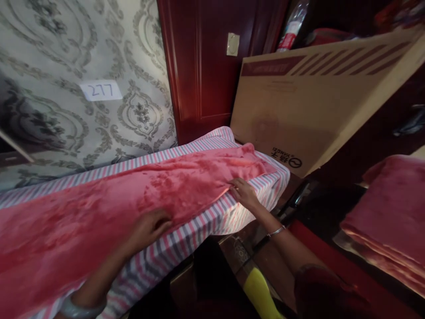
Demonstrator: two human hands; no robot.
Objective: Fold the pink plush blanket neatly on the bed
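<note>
A long pink fleece cloth lies spread along a board covered in pink, white and grey striped fabric. My left hand rests on the cloth's near edge, its fingers curled down onto it. My right hand pinches the near edge of the cloth further right, close to the board's end. A thin bracelet sits on my right wrist and a pale bangle on my left.
A large cardboard box leans against the dark red door just past the board's end. A stack of folded pink cloths sits at the right. A label reading 277 is stuck on the patterned wall.
</note>
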